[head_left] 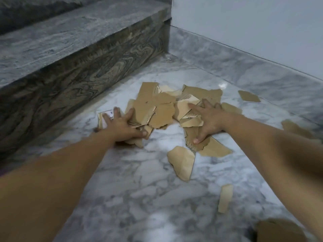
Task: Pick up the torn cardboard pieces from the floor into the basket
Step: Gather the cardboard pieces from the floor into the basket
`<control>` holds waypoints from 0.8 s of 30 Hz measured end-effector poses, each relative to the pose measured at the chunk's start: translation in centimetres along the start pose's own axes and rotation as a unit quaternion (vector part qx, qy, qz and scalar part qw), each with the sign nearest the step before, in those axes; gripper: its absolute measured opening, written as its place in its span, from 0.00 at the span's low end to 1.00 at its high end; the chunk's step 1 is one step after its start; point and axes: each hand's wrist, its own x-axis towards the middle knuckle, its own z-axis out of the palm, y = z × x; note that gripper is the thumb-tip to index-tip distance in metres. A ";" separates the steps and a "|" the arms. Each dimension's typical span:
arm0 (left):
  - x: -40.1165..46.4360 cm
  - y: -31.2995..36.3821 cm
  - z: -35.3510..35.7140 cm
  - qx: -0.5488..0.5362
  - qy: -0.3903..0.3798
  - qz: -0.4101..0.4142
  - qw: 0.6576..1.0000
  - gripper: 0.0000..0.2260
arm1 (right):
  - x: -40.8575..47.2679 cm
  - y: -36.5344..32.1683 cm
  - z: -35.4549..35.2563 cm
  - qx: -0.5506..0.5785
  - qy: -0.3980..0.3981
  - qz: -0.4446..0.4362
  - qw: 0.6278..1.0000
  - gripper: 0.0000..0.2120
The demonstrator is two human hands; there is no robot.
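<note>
White-grey veined marble floor (122, 180), grey stone stair step (70, 55) at far left, pale wall (253, 23) behind with marble skirting. Landmark: central heap of torn brown cardboard pieces (162, 109) on the floor. Nearest to camera, a blurred brown cardboard edge (279, 231) at the bottom right corner; cannot tell what it belongs to. Closer than the heap, a narrow tan cardboard strip (225, 198) lies alone, then a rounded tan cardboard scrap (181, 161), just short of the heap's near edge. Pieces are flat, ragged-edged, corrugated, overlapping loosely. Left hand (122, 126) at the heap's left side, fingers spread and curled, thumb pressed on the near pieces, fingertips on a piece with a white printed label (106, 117); not closed around anything. Right hand (208, 119) on the heap's right side, fingers splayed wide and flat, palm down on the pieces, thumb on a dark brown scrap (197, 142). Beyond the heap to the right, one small tan cardboard scrap (249, 96) sits apart.
</note>
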 end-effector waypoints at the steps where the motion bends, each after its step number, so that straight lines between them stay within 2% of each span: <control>1: -0.4 0.7 0.8 -0.005 0.003 0.009 1.000 0.49 | -0.5 0.2 0.4 0.003 0.008 -0.012 1.000 0.65; 3: -1.5 1.7 1.8 -0.008 0.008 0.030 0.999 0.46 | -2.0 0.0 1.0 -0.012 0.020 -0.027 0.999 0.59; 6: -4.0 2.4 2.9 0.020 0.017 0.060 0.998 0.42 | -4.8 -2.1 2.1 -0.050 -0.003 -0.027 0.998 0.50; 8: -5.6 2.5 3.4 0.029 0.003 0.078 0.997 0.46 | -6.6 -3.5 2.4 -0.055 -0.012 -0.036 0.998 0.33; 10: -6.4 3.0 2.6 -0.008 0.004 0.063 0.998 0.48 | -7.4 -3.7 1.4 -0.008 0.006 -0.056 0.998 0.15; 12: -6.1 3.4 1.9 -0.040 0.046 0.030 0.998 0.46 | -7.1 -3.0 -0.6 0.017 0.038 -0.041 0.998 0.08; 14: -5.6 3.7 2.0 -0.036 0.054 -0.010 0.998 0.48 | -5.9 -2.0 -2.5 0.035 0.123 0.018 0.992 0.09; 15: -5.6 3.9 2.4 -0.030 0.035 -0.026 0.999 0.51 | -5.2 -1.7 -3.2 0.044 0.164 0.037 0.985 0.09; 17: -5.4 3.9 3.5 -0.029 -0.023 -0.043 0.998 0.55 | -3.0 -2.6 -4.2 0.077 0.196 0.021 0.977 0.10; 21: -4.0 3.2 5.6 -0.043 -0.052 -0.056 0.996 0.60 | 1.8 -6.5 -4.5 0.158 0.145 -0.077 0.974 0.22; 24: -3.1 3.0 6.0 -0.018 -0.065 -0.077 0.995 0.64 | 5.0 -9.7 -4.3 0.131 0.092 -0.113 0.981 0.32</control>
